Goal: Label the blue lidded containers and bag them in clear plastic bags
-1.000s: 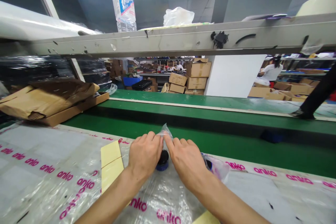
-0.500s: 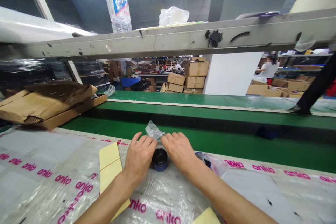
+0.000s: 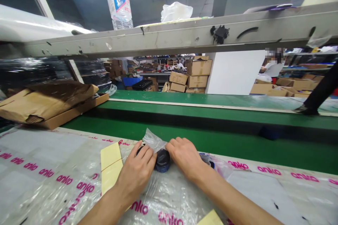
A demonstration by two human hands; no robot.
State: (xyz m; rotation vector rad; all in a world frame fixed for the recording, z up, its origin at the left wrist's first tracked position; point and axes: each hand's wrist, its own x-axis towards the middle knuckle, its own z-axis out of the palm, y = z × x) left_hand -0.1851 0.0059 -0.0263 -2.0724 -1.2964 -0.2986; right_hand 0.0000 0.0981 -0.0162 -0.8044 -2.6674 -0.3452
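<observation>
A small dark blue round item (image 3: 163, 167) with a glossy black top stands on the plastic-covered table between my two hands. Just beyond it, a clear plastic bag (image 3: 154, 141) sticks up. My left hand (image 3: 138, 167) is closed, its fingers curled over a dark rounded piece (image 3: 139, 148) mostly hidden beneath them; the bag's edge lies against these fingers. On the other side, my right hand (image 3: 185, 154) has its fingers bent together at the bag's right edge, with the fingertips partly hidden, close beside the round item.
Yellow card pieces (image 3: 111, 163) lie left of my hands. A bagged dark item (image 3: 207, 160) is by my right wrist. Beyond the table runs a green conveyor belt (image 3: 211, 140), with a cardboard tray (image 3: 76, 114) at left. A metal shelf beam (image 3: 169, 42) crosses above; a person (image 3: 274, 66) is far off.
My left hand has shifted slightly down and left, and a dark rounded piece now shows under its fingers. The bag sits a little lower, and the view has shifted slightly.
</observation>
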